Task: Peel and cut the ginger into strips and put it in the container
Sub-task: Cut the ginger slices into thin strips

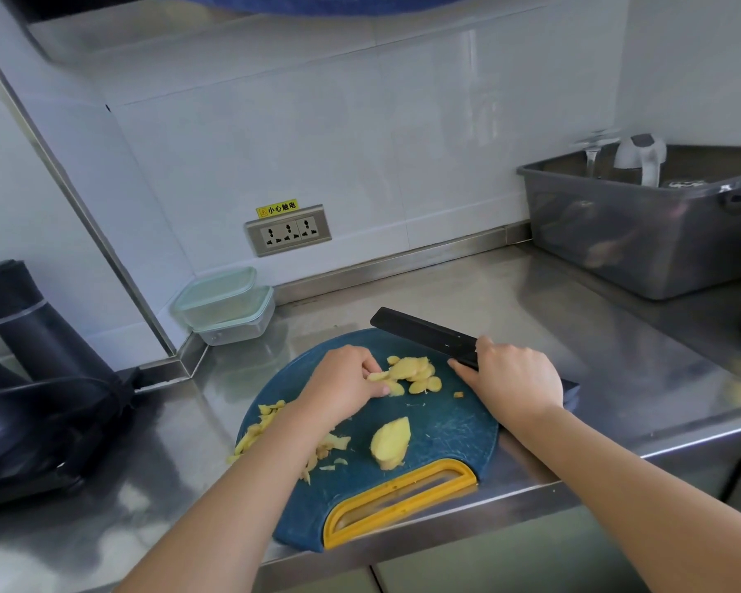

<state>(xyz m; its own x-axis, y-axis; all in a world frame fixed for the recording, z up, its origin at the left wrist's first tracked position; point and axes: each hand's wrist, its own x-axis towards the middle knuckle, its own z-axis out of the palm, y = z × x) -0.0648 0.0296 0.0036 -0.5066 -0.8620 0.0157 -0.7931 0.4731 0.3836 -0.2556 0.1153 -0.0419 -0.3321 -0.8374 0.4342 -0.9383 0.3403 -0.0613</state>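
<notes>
Left hand (343,380) has its fingertips pinched on the ginger slices (416,372) - the pile sits at its 3 o'clock on the cutting board (445,421). Right hand (514,378) is wrapped round the knife (424,331), blade pointing to 10 o'clock. The peeled chunk (390,442) lies at the pile's 6 - untouched.

Left grip (344,383) pinching ginger slices (416,372) on a blue cutting board (445,425), right grip (515,378) curled round a black knife (424,333) just beside them, peeled ginger chunk (390,442) nearer, peelings (266,425) at left, stacked containers (225,306) on the steel counter (552,301)
</notes>
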